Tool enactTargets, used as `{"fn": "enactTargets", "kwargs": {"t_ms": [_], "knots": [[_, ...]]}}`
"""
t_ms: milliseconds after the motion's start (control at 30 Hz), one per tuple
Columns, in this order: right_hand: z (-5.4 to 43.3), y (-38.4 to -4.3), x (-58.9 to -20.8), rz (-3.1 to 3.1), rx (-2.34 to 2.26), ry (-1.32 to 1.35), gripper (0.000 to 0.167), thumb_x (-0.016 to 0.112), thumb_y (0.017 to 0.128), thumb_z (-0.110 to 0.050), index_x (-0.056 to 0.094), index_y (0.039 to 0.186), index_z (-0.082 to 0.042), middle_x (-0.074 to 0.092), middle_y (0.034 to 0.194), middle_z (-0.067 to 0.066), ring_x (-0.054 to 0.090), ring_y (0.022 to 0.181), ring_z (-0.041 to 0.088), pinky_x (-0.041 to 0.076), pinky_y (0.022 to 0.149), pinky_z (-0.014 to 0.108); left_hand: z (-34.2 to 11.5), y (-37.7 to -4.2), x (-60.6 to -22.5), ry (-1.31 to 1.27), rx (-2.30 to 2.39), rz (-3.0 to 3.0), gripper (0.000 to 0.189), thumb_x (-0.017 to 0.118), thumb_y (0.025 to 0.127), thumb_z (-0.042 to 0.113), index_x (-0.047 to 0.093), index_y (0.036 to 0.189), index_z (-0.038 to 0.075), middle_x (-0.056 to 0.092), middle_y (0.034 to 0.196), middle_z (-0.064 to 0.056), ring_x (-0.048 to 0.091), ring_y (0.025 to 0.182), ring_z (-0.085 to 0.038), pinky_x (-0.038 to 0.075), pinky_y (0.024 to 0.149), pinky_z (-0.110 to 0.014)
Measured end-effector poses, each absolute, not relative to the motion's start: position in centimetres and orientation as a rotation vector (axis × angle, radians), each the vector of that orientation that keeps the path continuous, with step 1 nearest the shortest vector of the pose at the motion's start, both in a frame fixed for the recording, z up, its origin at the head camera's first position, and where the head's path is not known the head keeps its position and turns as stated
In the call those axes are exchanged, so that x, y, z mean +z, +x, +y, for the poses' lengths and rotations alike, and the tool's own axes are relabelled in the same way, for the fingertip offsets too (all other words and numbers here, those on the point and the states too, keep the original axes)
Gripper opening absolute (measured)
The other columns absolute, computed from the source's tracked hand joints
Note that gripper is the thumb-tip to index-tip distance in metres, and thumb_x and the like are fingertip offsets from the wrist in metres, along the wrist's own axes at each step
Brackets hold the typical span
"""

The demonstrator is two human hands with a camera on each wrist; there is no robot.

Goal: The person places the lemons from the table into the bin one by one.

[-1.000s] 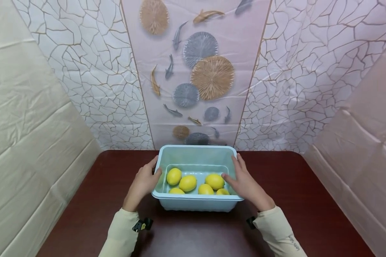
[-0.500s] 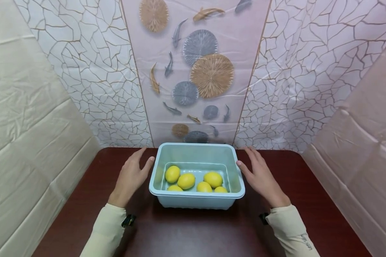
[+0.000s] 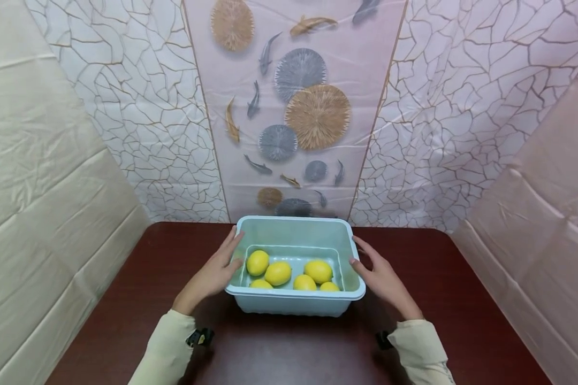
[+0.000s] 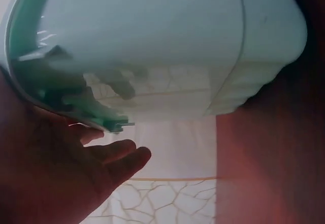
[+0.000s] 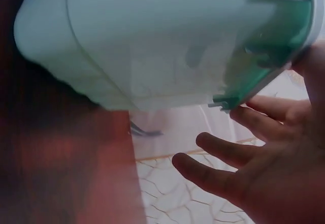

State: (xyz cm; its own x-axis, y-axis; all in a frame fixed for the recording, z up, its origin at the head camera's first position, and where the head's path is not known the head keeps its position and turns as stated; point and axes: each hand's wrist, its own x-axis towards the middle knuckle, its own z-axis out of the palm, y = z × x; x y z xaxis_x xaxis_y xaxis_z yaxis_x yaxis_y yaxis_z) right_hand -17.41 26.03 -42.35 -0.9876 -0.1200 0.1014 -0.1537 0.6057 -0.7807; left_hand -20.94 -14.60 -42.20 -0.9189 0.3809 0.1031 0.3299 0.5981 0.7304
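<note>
A light blue plastic basin (image 3: 294,306) stands on the table with several yellow lemons (image 3: 278,273) lying inside it. At its left side is my left hand (image 3: 214,274), its fingers and thumb reaching over the rim in the head view. My right hand (image 3: 382,278) is at the opposite side, thumb tip right at the rim. In the left wrist view the left fingers (image 4: 124,164) extend along the basin's outer wall. Spread, fairly straight right fingers (image 5: 213,176) show beneath the rim in the right wrist view.
The dark red-brown table (image 3: 289,355) has rounded far corners. Behind it hangs a patterned cloth (image 3: 318,115) with fish and round leaf prints, near the basin's far rim. Pale beige cloth walls (image 3: 58,214) stand on both sides.
Both hands moved outward off the rim between the first and second frames. Since then they have come back in to the basin's sides. The basin and lemons look unmoved.
</note>
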Motion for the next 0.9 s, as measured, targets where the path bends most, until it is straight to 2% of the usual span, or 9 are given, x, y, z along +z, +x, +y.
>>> {"fn": "enactTargets", "kwargs": {"t_ms": [133,333,567,733,800,900], "knots": [[25.7,-18.1,-42.7,-2.730,1.520,0.215,0.065,0.055,0.111,-0.025,0.027,0.169,-0.019,0.040,0.164,0.023,0.041,0.148,0.045,0.039,0.114,0.065,-15.0,-21.1,-42.7,0.626,1.350,2.685,0.068,0.039,0.105,0.001,0.014,0.169,0.004,-0.008,0.177,-0.012,0.001,0.162,-0.037,0.012,0.126,-0.064],[25.3,-18.7,-43.0,-2.693,1.674,0.196,0.065,0.053,0.112,-0.023,0.023,0.170,-0.022,0.036,0.166,0.023,0.038,0.150,0.044,0.037,0.116,0.064,-15.0,-20.9,-43.2,0.622,1.452,2.639,0.069,0.035,0.104,-0.002,0.008,0.168,0.001,-0.011,0.176,-0.014,-0.005,0.162,-0.038,0.007,0.125,-0.065],[25.7,-17.9,-44.3,-2.610,1.894,0.093,0.065,0.049,0.113,-0.034,0.018,0.170,-0.032,0.013,0.177,0.008,0.009,0.162,0.036,0.022,0.123,0.066,-13.8,-20.9,-44.4,0.586,1.565,2.579,0.069,0.034,0.104,-0.004,0.009,0.169,0.002,-0.010,0.177,-0.012,-0.007,0.162,-0.037,0.005,0.126,-0.065],[25.9,-17.3,-45.6,-2.448,2.078,0.043,0.065,0.051,0.112,-0.039,0.020,0.170,-0.035,0.012,0.177,-0.001,0.006,0.162,0.030,0.019,0.123,0.065,-12.7,-20.9,-45.3,0.505,1.799,2.457,0.076,0.037,0.098,-0.006,0.016,0.170,0.009,-0.003,0.178,-0.006,-0.006,0.162,-0.034,0.004,0.125,-0.066],[25.8,-17.3,-46.1,-2.374,2.146,0.056,0.065,0.051,0.112,-0.038,0.021,0.170,-0.035,0.013,0.176,-0.003,0.009,0.161,0.027,0.023,0.122,0.062,-12.5,-20.8,-45.5,0.460,1.891,2.414,0.079,0.038,0.095,-0.006,0.020,0.169,0.011,0.000,0.178,-0.004,-0.004,0.163,-0.032,0.007,0.124,-0.065],[25.5,-17.5,-46.8,-2.283,2.225,0.091,0.064,0.051,0.112,-0.036,0.022,0.169,-0.035,0.015,0.175,-0.005,0.015,0.159,0.024,0.032,0.120,0.045,-12.5,-20.8,-45.5,0.404,1.982,2.380,0.082,0.040,0.091,-0.007,0.025,0.169,0.012,0.004,0.178,-0.002,-0.002,0.163,-0.030,0.012,0.121,-0.062]]}}
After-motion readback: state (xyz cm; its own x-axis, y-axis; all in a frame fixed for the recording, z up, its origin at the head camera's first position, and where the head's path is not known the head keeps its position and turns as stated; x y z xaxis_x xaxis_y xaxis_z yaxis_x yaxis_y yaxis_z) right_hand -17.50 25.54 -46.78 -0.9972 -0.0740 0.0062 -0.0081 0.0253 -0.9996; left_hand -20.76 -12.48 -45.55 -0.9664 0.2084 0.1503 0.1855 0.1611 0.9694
